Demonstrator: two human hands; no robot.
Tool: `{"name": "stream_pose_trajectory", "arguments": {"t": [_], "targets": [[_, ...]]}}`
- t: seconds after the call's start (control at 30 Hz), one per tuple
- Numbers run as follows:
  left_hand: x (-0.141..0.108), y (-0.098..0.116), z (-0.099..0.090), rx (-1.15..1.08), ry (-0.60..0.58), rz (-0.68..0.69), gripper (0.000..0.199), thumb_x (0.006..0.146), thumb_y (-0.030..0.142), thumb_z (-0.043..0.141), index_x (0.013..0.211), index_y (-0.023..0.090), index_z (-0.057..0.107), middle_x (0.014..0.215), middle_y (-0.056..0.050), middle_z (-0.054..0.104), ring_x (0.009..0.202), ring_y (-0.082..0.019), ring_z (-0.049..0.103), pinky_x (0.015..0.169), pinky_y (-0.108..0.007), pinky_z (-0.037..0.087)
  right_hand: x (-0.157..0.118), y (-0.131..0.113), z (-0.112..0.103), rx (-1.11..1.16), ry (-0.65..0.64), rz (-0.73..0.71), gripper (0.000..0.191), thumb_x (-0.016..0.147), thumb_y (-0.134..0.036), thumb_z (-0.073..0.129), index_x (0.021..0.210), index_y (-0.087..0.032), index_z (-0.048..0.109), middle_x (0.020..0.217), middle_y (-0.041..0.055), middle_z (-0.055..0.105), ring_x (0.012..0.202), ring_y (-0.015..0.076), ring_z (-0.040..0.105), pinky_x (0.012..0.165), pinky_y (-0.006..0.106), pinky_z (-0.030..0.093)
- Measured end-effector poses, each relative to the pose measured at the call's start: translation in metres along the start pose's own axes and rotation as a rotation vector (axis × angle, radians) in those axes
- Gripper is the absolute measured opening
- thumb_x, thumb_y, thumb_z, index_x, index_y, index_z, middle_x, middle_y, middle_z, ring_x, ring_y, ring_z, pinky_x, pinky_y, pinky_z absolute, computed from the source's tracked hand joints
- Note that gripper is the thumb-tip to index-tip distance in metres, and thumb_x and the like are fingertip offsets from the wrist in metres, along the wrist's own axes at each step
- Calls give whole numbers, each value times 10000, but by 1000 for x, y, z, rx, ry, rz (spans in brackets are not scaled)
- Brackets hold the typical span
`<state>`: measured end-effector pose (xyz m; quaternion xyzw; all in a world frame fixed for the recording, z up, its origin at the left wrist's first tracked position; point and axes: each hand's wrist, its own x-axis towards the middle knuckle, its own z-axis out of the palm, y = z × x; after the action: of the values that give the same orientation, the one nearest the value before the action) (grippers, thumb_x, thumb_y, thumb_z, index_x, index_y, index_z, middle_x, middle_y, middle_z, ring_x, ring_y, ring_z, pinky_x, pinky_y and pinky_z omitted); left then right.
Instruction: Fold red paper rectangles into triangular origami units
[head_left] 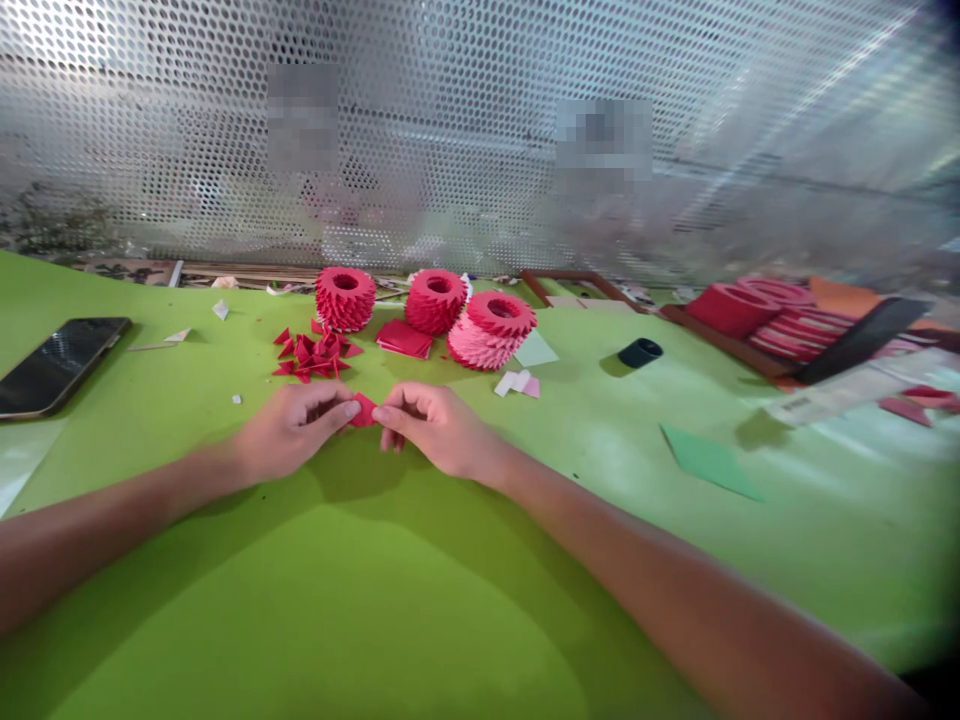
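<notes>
Red paper [364, 410], long axis sideways, between fingers [341, 409]

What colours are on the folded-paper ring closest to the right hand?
The folded-paper ring is red on top and pink below, best seen in the head view.

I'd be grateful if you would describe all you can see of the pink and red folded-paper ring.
The folded-paper ring is a squat hollow cylinder of small paper units in spiky overlapping tiers, deep red on top, pale pink below. It sits tilted, opening upward, on the green table, beside a pale green paper sheet. Whether it touches the red ring behind it cannot be told.
</notes>
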<state>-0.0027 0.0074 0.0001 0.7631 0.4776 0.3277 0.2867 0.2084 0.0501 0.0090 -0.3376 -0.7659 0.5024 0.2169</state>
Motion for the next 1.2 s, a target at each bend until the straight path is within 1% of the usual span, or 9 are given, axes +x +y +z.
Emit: {"name": "stream_pose_trajectory", "arguments": {"t": [0.1,0.27,0.43,0.6,0.73,0.87,1.07,1.13,1.2], "targets": [[-1,1,0,36,-2,17,347,971,389,433,794,151,613,604,22,528,521,-111,457,485,-212,334,-1,0,0,-41,-23,-10,313,948,-456,542,824,-173,591,770,41,704,645,136,599,608,258,449],[-2,0,3,121,-40,36,352,977,373,410,795,154,616,676,-13,602,586,-135,514,530,-235,355,-2,1,2,-178,-94,-52,281,973,-410,502,877,-173,619,784,35,690,632,128,578,584,245,412],[-1,-2,5,175,-21,45,319,977,341,414,782,164,595,654,-3,593,572,-135,513,524,-230,351,-3,-3,1,-239,-55,-53,322,963,-442,517,818,-170,611,726,23,671,577,111,535,555,235,374],[-1,-5,6,202,-14,60,298,980,317,413,793,167,589,673,-4,604,589,-136,532,538,-228,363,-3,-3,2,-200,-33,-19,332,937,-460,554,788,-167,600,707,20,668,531,94,487,521,225,352],[-2,-5,5,197,-2,71,296,981,320,421,796,166,593,669,-5,605,589,-138,534,541,-229,366,-3,-1,3,-86,-33,41,330,916,-477,578,797,-170,592,721,23,681,522,92,485,492,220,359],[-1,-4,4,197,3,74,296,980,311,407,796,170,591,678,-6,614,593,-139,537,548,-231,363,-2,1,1,-6,-44,96,370,881,-518,617,777,-165,583,718,25,689,496,79,445,458,215,329],[0,-3,4,191,3,61,317,982,329,397,767,168,565,646,0,575,577,-138,511,533,-231,344,2,2,-1,94,-62,118,395,825,-543,680,756,-169,572,696,15,689,532,88,494,474,211,334],[0,-2,4,183,2,56,317,982,330,396,768,167,564,641,1,565,574,-137,504,532,-230,343,2,2,-1,92,-58,111,382,833,-529,678,757,-168,578,703,17,692,543,91,503,484,215,337],[0,-3,4,179,3,54,319,981,334,395,763,169,559,639,2,559,575,-137,501,531,-229,342,2,2,-1,99,-78,89,347,855,-499,666,789,-166,594,743,25,703,596,103,546,528,223,376]]}}
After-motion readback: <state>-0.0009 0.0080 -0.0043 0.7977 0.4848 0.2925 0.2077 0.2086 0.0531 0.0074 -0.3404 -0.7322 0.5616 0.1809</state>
